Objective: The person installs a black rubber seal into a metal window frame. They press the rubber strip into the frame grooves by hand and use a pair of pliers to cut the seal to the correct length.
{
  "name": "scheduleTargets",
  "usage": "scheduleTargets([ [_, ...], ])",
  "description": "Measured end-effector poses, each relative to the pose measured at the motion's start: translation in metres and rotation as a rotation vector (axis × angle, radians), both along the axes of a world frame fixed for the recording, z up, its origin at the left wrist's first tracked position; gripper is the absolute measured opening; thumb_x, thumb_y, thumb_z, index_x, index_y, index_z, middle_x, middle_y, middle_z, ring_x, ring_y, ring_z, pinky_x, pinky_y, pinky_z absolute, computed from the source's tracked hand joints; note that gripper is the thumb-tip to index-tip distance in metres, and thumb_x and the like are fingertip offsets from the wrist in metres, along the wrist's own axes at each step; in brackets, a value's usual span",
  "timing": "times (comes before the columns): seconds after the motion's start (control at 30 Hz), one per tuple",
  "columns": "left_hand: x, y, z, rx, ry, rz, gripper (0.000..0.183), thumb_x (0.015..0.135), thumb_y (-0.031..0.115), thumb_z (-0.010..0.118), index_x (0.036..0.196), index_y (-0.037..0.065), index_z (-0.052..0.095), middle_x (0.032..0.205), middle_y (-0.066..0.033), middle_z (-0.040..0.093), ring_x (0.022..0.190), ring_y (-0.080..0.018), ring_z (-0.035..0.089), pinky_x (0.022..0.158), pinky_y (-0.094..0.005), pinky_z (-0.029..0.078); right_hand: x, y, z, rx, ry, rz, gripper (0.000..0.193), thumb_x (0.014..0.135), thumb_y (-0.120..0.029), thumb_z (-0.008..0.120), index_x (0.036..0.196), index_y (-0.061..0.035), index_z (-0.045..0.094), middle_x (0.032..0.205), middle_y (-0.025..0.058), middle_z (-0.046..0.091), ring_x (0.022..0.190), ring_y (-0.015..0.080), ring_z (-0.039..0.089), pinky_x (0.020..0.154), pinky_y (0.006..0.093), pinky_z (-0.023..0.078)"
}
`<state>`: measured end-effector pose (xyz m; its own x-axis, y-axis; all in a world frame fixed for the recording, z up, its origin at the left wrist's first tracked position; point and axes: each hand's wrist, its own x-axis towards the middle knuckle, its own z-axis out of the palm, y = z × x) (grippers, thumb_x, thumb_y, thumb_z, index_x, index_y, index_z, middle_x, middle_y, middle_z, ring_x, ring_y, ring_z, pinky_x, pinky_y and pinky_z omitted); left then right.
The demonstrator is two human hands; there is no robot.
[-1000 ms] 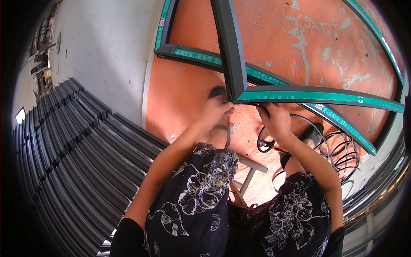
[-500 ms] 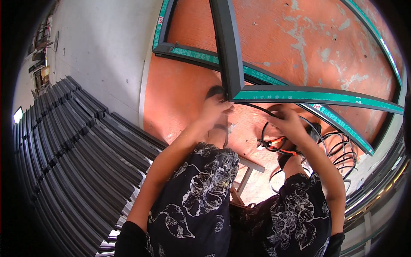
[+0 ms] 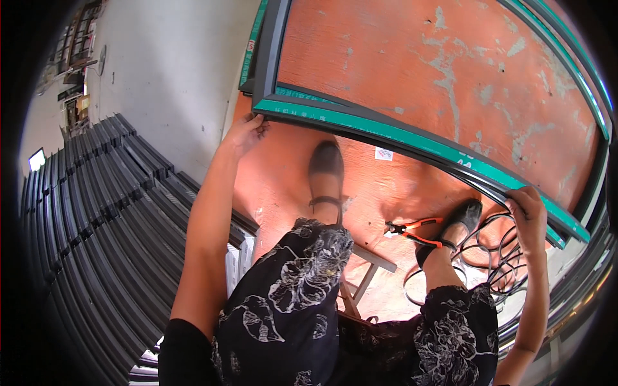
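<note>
A dark grey window frame (image 3: 386,133) with green film on its edge lies across the top of the view, over another similar frame. At its near left corner is my left hand (image 3: 242,136), fingers curled and closed on the corner. A thin black rubber strip (image 3: 479,186) runs along the near bar and hangs slightly loose toward the right. My right hand (image 3: 529,212) is closed around this strip beside the bar's right part; its fingertips are partly hidden. More strip lies in loops (image 3: 496,257) below that hand.
Pliers (image 3: 421,223) with orange and black handles lie on the reddish floor (image 3: 283,174) between my shoes. A small wooden stool (image 3: 376,258) shows by my knees. Many dark metal profiles (image 3: 96,238) are stacked at left, beside a pale wall (image 3: 154,64).
The upper window frame has turned and its near corner has shifted left, with my left hand at it. My right hand has moved right along the strip. The pliers now show fully.
</note>
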<state>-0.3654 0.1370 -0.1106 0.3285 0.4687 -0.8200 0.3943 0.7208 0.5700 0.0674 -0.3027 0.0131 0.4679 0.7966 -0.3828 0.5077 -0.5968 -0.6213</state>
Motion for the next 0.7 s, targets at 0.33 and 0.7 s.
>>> scheduleTargets([
  [0.33, 0.024, -0.055, -0.026, 0.018, -0.165, 0.407, 0.036, 0.090, 0.025, 0.057, 0.121, 0.009, 0.045, 0.113, -0.0063, 0.054, 0.106, -0.0260, 0.053, 0.098, -0.0425, 0.040, -0.016, -0.002, -0.026, -0.032, -0.002, 0.023, 0.012, 0.081, -0.007, 0.058, 0.091, -0.0001, 0.060, 0.080, 0.0179, 0.058, 0.071, 0.0348, 0.056, 0.062, 0.0364, 0.044],
  [0.7, 0.050, -0.075, -0.017, 0.034, -0.057, 0.434, 0.022, 0.094, 0.024, 0.048, 0.113, 0.011, 0.050, 0.110, -0.0079, 0.056, 0.107, -0.0253, 0.052, 0.097, -0.0410, 0.040, -0.021, -0.013, -0.033, -0.006, 0.038, -0.024, 0.016, 0.082, -0.006, 0.057, 0.097, -0.0010, 0.056, 0.079, 0.0183, 0.058, 0.070, 0.0353, 0.056, 0.062, 0.0367, 0.043],
])
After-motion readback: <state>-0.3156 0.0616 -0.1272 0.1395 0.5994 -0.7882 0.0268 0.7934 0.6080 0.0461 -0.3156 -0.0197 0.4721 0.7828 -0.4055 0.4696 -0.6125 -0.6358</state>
